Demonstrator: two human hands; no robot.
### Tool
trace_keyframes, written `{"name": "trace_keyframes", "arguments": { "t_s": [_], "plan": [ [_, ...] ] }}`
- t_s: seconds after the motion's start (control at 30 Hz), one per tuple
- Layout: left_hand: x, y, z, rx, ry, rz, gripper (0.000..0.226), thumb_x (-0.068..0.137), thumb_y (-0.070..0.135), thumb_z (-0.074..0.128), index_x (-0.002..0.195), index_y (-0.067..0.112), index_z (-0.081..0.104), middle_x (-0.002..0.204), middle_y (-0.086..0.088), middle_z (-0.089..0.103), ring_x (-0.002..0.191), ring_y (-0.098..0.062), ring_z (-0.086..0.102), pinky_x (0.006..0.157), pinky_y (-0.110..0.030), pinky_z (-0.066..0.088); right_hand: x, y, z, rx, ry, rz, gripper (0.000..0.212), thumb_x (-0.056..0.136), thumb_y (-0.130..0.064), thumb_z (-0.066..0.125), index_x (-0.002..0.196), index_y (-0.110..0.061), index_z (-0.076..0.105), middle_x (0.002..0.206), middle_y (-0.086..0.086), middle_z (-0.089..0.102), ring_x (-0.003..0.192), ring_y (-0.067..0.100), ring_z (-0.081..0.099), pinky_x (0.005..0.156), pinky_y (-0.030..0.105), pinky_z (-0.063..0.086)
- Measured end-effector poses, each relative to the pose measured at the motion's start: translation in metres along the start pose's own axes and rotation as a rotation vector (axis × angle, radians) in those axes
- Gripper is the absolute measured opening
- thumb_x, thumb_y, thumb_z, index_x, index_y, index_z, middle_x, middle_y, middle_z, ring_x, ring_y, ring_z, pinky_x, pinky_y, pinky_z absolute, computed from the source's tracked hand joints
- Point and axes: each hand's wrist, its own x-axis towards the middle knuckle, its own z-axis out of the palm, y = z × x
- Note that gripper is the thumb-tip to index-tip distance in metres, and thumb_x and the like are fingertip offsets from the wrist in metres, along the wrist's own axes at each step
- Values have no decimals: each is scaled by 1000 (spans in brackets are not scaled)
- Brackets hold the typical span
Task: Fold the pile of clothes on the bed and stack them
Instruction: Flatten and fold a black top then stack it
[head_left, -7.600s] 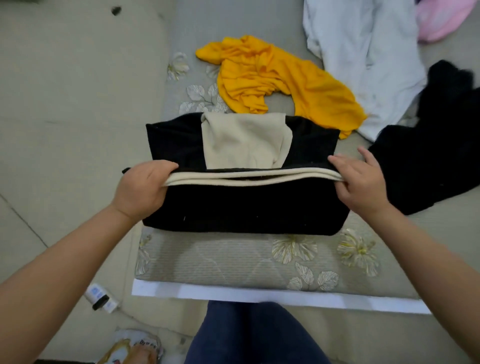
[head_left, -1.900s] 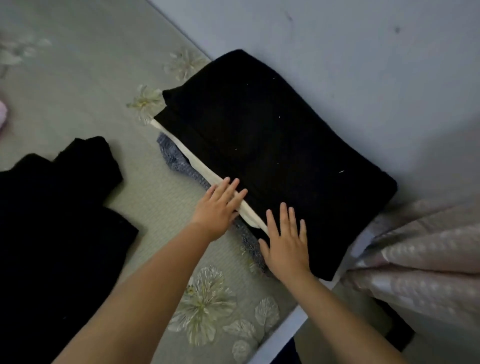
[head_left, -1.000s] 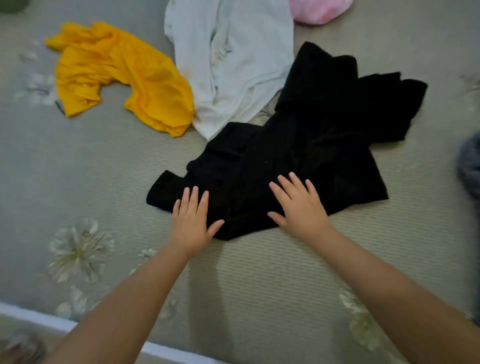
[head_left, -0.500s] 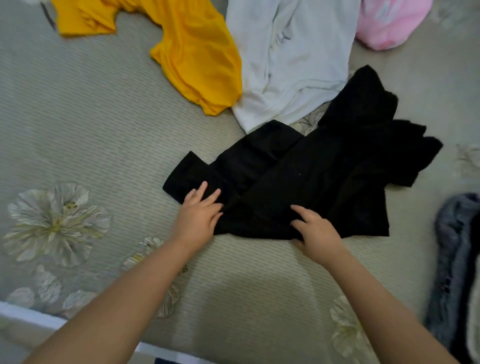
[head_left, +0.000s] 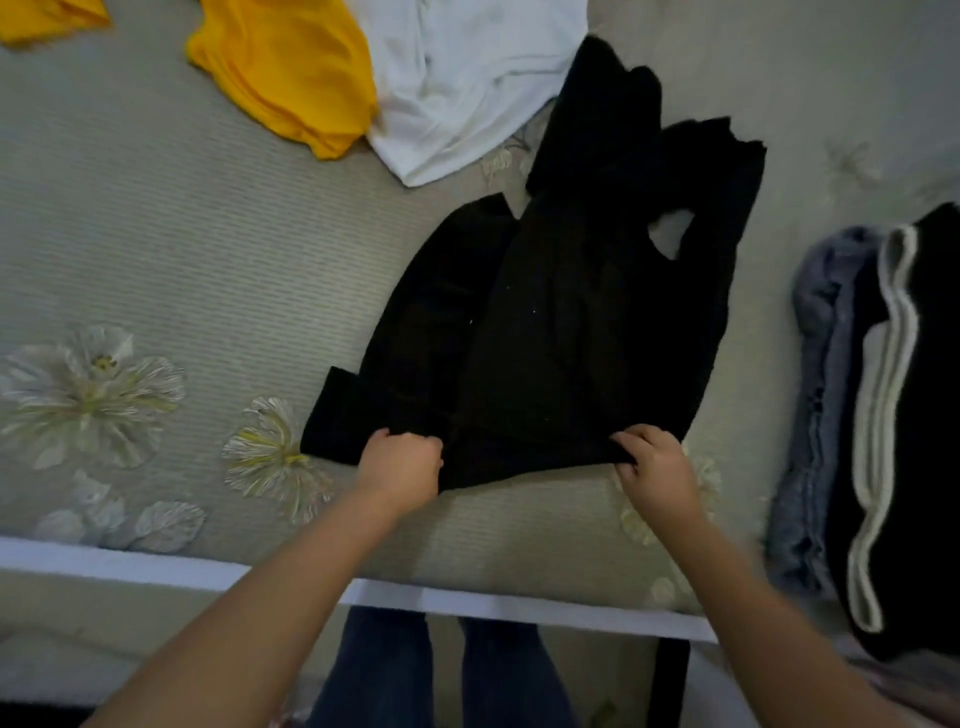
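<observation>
Left hand (head_left: 402, 460), right hand (head_left: 652, 462) clenched on black garment (head_left: 571, 322) hem. Risk: sleeve beyond left hand bunching under; far end dragging white shirt (head_left: 467, 78).

The bed cover (head_left: 156, 234) is grey-green, finely ribbed, printed with pale flowers centred in yellow. On it lie a black garment (head_left: 571, 312), a yellow top (head_left: 291, 73) and a white shirt (head_left: 467, 78). The folded stack (head_left: 883, 415) shows grey-blue, black and cream edging.
</observation>
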Motion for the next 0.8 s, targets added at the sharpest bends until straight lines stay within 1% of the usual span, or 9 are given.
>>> {"name": "trace_keyframes", "arguments": {
  "t_s": [0.1,0.17,0.27,0.33,0.43,0.53,0.6,0.67,0.8],
  "plan": [
    [-21,28,16,90,-164,-24,28,95,20,41,68,16,47,70,2,50,62,-14,47,53,-22,27,-41,20,12,96,-228,117,39,80,7,56,119,3,59,118,21,58,110,37,53,94,35,41],
    [-29,44,23,118,-217,-69,34,96,28,42,64,18,39,65,5,41,60,-11,43,48,-22,20,-66,33,19,88,-337,128,42,86,0,52,128,-2,52,126,16,53,116,30,49,96,28,37],
    [-32,67,24,40,-68,-70,32,96,42,38,100,14,54,95,-3,61,90,-18,59,56,-24,33,-83,50,25,117,-372,94,37,82,1,57,119,1,59,115,19,60,107,35,56,92,33,43],
    [-25,77,22,-97,72,-59,41,96,40,40,129,16,42,121,-5,55,109,-19,53,76,-26,44,-86,62,27,166,-314,73,27,76,-2,61,102,3,68,97,19,67,87,36,65,79,36,51],
    [-2,86,18,-159,151,-117,69,90,42,51,145,13,20,144,-7,33,130,-21,34,103,-31,35,-74,70,14,131,-148,71,37,65,-17,79,95,3,70,91,20,68,76,35,67,64,40,56],
    [18,98,19,-139,41,-180,75,90,37,54,147,13,10,141,-11,32,123,-23,42,98,-32,42,-47,72,0,164,70,265,69,67,-22,81,126,-1,53,126,32,49,111,45,52,88,50,47],
    [26,104,22,-201,47,-206,60,95,23,47,146,13,17,132,-11,38,107,-21,51,87,-29,47,-30,74,-8,254,-4,443,73,82,-22,67,144,-12,29,144,28,27,130,38,33,105,42,32],
    [26,106,20,-276,121,-250,48,97,14,41,143,10,30,127,-11,43,102,-22,54,85,-28,46,-15,77,-12,360,-88,493,65,90,-12,55,146,-16,22,141,22,31,127,30,37,104,31,31],
    [12,93,7,-285,329,-272,39,93,4,43,131,2,47,121,-15,48,95,-28,56,77,-30,43,-18,96,-26,278,-81,470,49,92,-5,43,140,-10,37,131,15,44,115,28,48,91,31,40]
  ]
}}
